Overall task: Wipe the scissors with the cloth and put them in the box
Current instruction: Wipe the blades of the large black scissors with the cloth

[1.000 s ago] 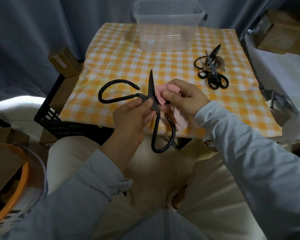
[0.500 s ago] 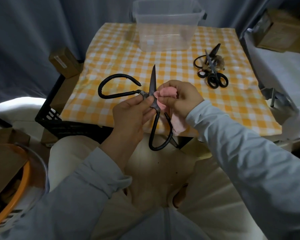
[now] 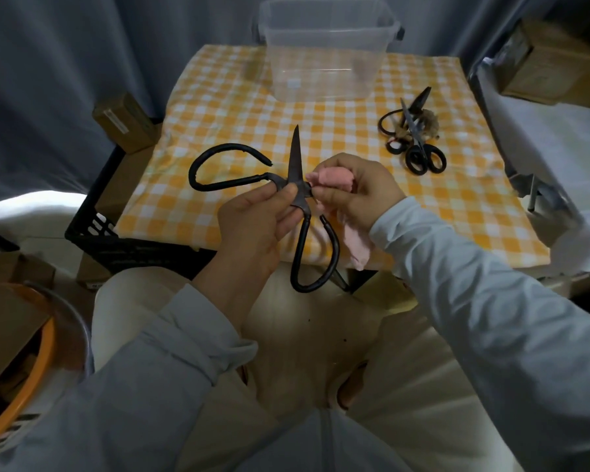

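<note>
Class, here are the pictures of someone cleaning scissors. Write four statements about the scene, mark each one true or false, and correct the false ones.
1. The left hand holds the big black scissors near the pivot. True.
2. The pink cloth lies flat on the table. False: the right hand grips it, bunched up against the scissors.
3. The clear box already holds a pair of scissors. False: nothing can be seen inside it.
4. Several smaller scissors lie in a heap on the checked tablecloth, on the right-hand side. True.
</note>
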Demonstrator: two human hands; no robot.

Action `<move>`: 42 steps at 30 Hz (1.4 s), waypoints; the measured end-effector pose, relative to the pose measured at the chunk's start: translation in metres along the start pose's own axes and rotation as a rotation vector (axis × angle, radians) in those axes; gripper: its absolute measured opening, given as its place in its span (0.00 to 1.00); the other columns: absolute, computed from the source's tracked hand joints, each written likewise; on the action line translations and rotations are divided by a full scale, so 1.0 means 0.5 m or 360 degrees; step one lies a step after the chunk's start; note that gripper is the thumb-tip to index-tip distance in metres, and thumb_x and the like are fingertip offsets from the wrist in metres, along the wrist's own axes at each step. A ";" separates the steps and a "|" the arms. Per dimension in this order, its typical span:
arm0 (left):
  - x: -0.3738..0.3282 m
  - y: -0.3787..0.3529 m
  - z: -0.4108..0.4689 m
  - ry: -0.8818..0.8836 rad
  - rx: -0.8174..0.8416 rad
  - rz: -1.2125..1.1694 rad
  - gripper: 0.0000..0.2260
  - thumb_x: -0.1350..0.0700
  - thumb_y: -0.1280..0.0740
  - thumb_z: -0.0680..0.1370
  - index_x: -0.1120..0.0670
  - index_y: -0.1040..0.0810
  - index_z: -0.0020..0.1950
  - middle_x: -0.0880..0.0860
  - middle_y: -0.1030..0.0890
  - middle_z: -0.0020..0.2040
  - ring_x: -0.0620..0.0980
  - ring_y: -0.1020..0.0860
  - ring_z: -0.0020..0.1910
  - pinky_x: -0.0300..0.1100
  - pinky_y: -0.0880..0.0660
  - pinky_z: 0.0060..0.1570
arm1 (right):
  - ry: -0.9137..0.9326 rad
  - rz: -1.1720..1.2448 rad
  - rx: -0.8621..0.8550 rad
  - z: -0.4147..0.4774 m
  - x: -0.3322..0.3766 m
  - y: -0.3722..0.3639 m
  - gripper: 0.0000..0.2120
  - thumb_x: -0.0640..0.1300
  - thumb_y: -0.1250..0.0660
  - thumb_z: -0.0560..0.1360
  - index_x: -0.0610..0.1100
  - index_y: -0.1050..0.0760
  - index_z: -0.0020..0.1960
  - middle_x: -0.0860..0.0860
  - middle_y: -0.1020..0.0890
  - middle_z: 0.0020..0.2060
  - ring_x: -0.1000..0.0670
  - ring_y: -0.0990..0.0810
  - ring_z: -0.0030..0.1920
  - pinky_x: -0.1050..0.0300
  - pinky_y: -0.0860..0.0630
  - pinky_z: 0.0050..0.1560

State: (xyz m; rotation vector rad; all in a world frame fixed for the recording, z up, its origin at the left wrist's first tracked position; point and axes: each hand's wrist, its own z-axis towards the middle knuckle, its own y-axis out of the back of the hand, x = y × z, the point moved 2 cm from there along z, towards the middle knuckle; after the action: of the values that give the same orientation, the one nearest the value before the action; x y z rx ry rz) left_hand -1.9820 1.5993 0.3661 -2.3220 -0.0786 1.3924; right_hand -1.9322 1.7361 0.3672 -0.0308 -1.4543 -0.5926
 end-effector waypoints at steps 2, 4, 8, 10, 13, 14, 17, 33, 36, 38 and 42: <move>0.002 -0.003 -0.003 -0.0002 -0.0002 0.0003 0.17 0.66 0.29 0.73 0.64 0.26 0.60 0.58 0.19 0.48 0.47 0.18 0.37 0.36 0.20 0.37 | 0.0012 0.0085 -0.0141 0.003 -0.005 -0.006 0.07 0.32 0.31 0.71 0.41 0.23 0.44 0.58 0.20 0.36 0.64 0.21 0.37 0.67 0.25 0.41; 0.005 -0.006 -0.005 0.0013 -0.0008 -0.0007 0.16 0.66 0.29 0.73 0.64 0.26 0.60 0.57 0.19 0.45 0.47 0.18 0.36 0.36 0.20 0.36 | -0.0038 0.0190 -0.0282 0.008 -0.012 -0.008 0.06 0.32 0.32 0.72 0.41 0.23 0.43 0.59 0.19 0.38 0.63 0.20 0.39 0.66 0.24 0.44; 0.010 -0.007 -0.005 0.0016 -0.0013 -0.0009 0.17 0.67 0.29 0.72 0.65 0.26 0.59 0.58 0.19 0.46 0.47 0.18 0.36 0.36 0.20 0.36 | -0.0082 0.0201 -0.0448 0.020 -0.020 -0.008 0.06 0.35 0.32 0.73 0.45 0.24 0.42 0.55 0.19 0.37 0.56 0.20 0.40 0.55 0.22 0.47; 0.007 -0.004 -0.004 -0.0003 -0.0007 0.0001 0.16 0.66 0.29 0.72 0.64 0.25 0.59 0.57 0.18 0.46 0.46 0.18 0.35 0.36 0.20 0.37 | -0.0078 0.0271 -0.0428 0.014 -0.007 -0.001 0.04 0.35 0.32 0.73 0.42 0.23 0.45 0.56 0.19 0.35 0.59 0.21 0.37 0.62 0.24 0.42; -0.002 0.002 0.003 -0.0005 -0.0023 -0.0013 0.12 0.66 0.29 0.72 0.62 0.25 0.54 0.57 0.18 0.44 0.46 0.18 0.34 0.36 0.20 0.36 | -0.0351 0.0460 -0.0140 0.003 0.010 0.011 0.11 0.50 0.31 0.71 0.43 0.22 0.46 0.49 0.21 0.32 0.55 0.23 0.30 0.63 0.25 0.32; -0.004 0.002 0.004 0.0003 -0.0025 -0.0020 0.10 0.67 0.29 0.72 0.60 0.25 0.51 0.56 0.18 0.43 0.46 0.18 0.34 0.36 0.20 0.36 | -0.0455 0.0413 -0.0097 0.002 0.014 0.016 0.17 0.56 0.33 0.70 0.42 0.21 0.46 0.49 0.21 0.30 0.56 0.24 0.27 0.65 0.27 0.29; -0.004 -0.003 0.002 0.0020 -0.0003 -0.0018 0.08 0.67 0.29 0.72 0.58 0.26 0.47 0.56 0.18 0.42 0.45 0.18 0.33 0.37 0.20 0.37 | -0.0380 0.0277 -0.0134 0.001 0.016 0.017 0.13 0.50 0.34 0.75 0.39 0.24 0.42 0.50 0.20 0.32 0.59 0.24 0.26 0.66 0.28 0.30; -0.001 -0.007 0.002 -0.0011 -0.0001 0.0033 0.17 0.67 0.29 0.72 0.65 0.25 0.60 0.61 0.18 0.51 0.50 0.18 0.41 0.36 0.20 0.36 | -0.0188 -0.0237 0.0084 -0.002 0.025 0.034 0.04 0.35 0.33 0.74 0.41 0.22 0.47 0.50 0.20 0.37 0.55 0.21 0.38 0.65 0.21 0.44; 0.000 -0.010 -0.002 -0.0010 0.0021 0.0048 0.15 0.67 0.29 0.72 0.64 0.25 0.57 0.60 0.19 0.48 0.50 0.18 0.40 0.37 0.19 0.36 | -0.0199 -0.0230 0.0137 0.000 0.021 0.046 0.07 0.33 0.33 0.73 0.43 0.21 0.46 0.49 0.19 0.38 0.53 0.20 0.40 0.61 0.21 0.46; 0.001 -0.010 -0.003 -0.0010 0.0026 0.0067 0.15 0.67 0.29 0.72 0.65 0.25 0.58 0.58 0.19 0.45 0.50 0.18 0.40 0.38 0.19 0.37 | -0.0236 -0.0150 0.0165 -0.002 0.016 0.052 0.08 0.32 0.33 0.73 0.43 0.21 0.44 0.48 0.18 0.37 0.54 0.19 0.38 0.62 0.21 0.43; 0.004 -0.012 -0.002 -0.0024 0.0024 0.0071 0.15 0.67 0.29 0.72 0.65 0.25 0.57 0.56 0.19 0.42 0.48 0.18 0.36 0.37 0.19 0.36 | -0.0219 -0.0116 0.0183 -0.002 0.014 0.060 0.10 0.30 0.33 0.72 0.44 0.21 0.43 0.48 0.19 0.37 0.54 0.21 0.37 0.62 0.22 0.43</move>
State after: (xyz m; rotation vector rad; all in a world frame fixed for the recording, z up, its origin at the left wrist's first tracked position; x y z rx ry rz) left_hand -1.9791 1.6049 0.3674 -2.3143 -0.0208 1.4268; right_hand -1.9194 1.7590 0.3832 0.0736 -1.6270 -0.5742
